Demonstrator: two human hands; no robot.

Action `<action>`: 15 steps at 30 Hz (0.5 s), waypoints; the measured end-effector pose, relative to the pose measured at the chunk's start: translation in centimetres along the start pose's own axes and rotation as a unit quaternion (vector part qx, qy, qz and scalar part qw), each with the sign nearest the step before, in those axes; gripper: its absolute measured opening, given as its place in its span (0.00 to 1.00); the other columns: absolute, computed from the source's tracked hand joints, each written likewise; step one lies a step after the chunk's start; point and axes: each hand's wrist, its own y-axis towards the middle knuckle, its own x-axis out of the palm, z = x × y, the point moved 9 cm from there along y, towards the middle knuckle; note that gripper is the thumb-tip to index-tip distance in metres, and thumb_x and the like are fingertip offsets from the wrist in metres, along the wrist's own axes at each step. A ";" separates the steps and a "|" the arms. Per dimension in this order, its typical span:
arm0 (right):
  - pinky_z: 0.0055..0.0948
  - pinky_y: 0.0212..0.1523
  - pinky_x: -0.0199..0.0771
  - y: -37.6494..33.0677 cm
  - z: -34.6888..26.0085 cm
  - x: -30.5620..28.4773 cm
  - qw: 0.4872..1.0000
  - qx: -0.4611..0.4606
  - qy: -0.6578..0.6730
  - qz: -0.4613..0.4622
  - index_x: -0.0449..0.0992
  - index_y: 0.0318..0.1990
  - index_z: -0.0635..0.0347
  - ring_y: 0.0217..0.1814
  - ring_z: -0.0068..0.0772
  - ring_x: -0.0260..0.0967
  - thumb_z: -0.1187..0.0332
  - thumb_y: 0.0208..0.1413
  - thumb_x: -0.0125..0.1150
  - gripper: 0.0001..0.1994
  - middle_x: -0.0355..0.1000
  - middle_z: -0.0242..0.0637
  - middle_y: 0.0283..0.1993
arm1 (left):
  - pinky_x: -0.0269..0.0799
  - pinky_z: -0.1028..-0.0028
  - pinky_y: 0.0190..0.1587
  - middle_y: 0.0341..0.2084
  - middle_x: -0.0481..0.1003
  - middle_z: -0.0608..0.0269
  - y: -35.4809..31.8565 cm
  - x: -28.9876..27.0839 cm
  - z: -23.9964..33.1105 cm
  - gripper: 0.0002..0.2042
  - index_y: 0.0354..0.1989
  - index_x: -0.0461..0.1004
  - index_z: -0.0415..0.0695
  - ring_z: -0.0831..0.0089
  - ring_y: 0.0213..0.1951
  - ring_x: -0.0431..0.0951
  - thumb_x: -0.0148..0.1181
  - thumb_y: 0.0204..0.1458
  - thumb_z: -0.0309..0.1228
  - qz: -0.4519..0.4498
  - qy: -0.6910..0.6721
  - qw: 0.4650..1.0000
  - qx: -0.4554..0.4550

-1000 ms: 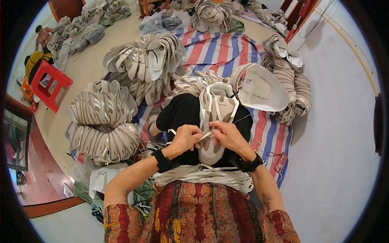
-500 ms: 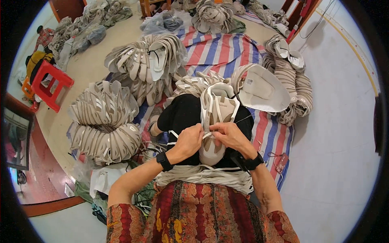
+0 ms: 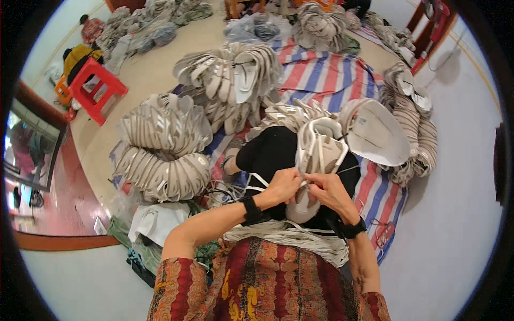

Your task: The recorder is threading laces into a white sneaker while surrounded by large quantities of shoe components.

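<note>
A beige and white shoe upper (image 3: 322, 145) lies lengthwise on my black-trousered lap, its toe pointing toward me. Over its lower lacing area, my left hand (image 3: 284, 186) is closed with fingertips pinching a white shoelace (image 3: 304, 183). Close beside it, my right hand (image 3: 331, 192) pinches the same lace with thumb and forefinger. The fingers partly cover the crossing of the lace. Just right of this upper sits another pale upper (image 3: 377, 134), its white inner side turned up. Across my lap, below the toe, lies a bundle of white laces (image 3: 292, 241).
Ring-shaped bundles of uppers (image 3: 166, 176) stand at left, more (image 3: 227, 80) farther ahead and at right (image 3: 415, 125). They rest on a striped sheet (image 3: 326, 75). A red stool (image 3: 96, 88) stands far left, near a seated person (image 3: 92, 29). White cloth (image 3: 159, 222) lies by my left elbow.
The view has turned left, so everything sits farther right in the picture. My hands have drawn closer together over the lace, still pinching it. The upper stays on my lap.
</note>
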 end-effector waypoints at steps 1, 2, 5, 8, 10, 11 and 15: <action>0.24 0.20 0.64 0.1 -0.1 -0.1 1.000 -0.017 -0.019 0.011 0.73 0.42 0.63 0.16 0.22 0.63 0.75 0.45 0.46 0.15 0.65 0.40 0.15 | 0.66 0.74 0.14 0.13 0.69 0.60 -0.2 -0.2 0.4 0.09 0.27 0.67 0.38 0.70 0.13 0.71 0.46 0.53 0.30 0.000 0.036 0.999 -0.009; 0.24 0.21 0.64 0.2 -0.4 -0.1 0.999 -0.034 -0.037 0.022 0.73 0.42 0.63 0.16 0.24 0.64 0.75 0.45 0.46 0.16 0.66 0.42 0.16 | 0.66 0.74 0.14 0.13 0.69 0.60 -0.1 -0.7 -0.6 0.09 0.27 0.67 0.38 0.70 0.13 0.71 0.46 0.53 0.30 0.010 0.035 0.999 -0.012; 0.31 0.22 0.65 -0.3 -2.3 -0.1 0.963 -0.110 -0.217 0.112 0.73 0.36 0.61 0.19 0.35 0.66 0.71 0.47 0.50 0.10 0.68 0.42 0.19 | 0.69 0.66 0.29 0.23 0.69 0.58 -1.0 -1.3 3.0 0.07 0.33 0.67 0.44 0.57 0.28 0.73 0.55 0.46 0.29 0.089 0.296 0.929 0.206; 0.36 0.25 0.65 -0.8 -3.5 0.3 0.917 -0.121 -0.333 0.184 0.71 0.27 0.61 0.24 0.40 0.65 0.69 0.44 0.57 0.06 0.65 0.39 0.24 | 0.69 0.65 0.29 0.29 0.65 0.59 -2.6 -1.1 7.6 0.12 0.37 0.65 0.47 0.58 0.31 0.72 0.57 0.43 0.30 0.136 0.405 0.820 0.380; 0.34 0.28 0.65 -1.4 -5.5 0.3 0.875 -0.222 -0.353 0.244 0.69 0.26 0.64 0.29 0.39 0.63 0.74 0.40 0.59 0.05 0.63 0.39 0.28 | 0.69 0.65 0.28 0.31 0.62 0.59 -1.9 -1.5 8.0 0.16 0.39 0.64 0.49 0.58 0.33 0.71 0.59 0.40 0.32 0.098 0.408 0.817 0.395; 0.34 0.31 0.65 -1.6 -5.4 0.5 0.881 -0.221 -0.351 0.227 0.67 0.25 0.65 0.33 0.40 0.62 0.77 0.38 0.59 0.06 0.63 0.40 0.30 | 0.69 0.65 0.28 0.31 0.63 0.58 -1.5 -1.2 7.6 0.17 0.39 0.64 0.49 0.59 0.33 0.71 0.60 0.40 0.32 0.041 0.406 0.828 0.384; 0.35 0.31 0.65 -1.5 -4.6 0.2 0.886 -0.244 -0.310 0.244 0.67 0.25 0.65 0.32 0.41 0.63 0.77 0.39 0.57 0.06 0.62 0.41 0.29 | 0.68 0.64 0.25 0.29 0.68 0.55 -0.1 -0.4 7.3 0.20 0.40 0.64 0.48 0.58 0.30 0.74 0.62 0.37 0.32 -0.049 0.446 0.817 0.362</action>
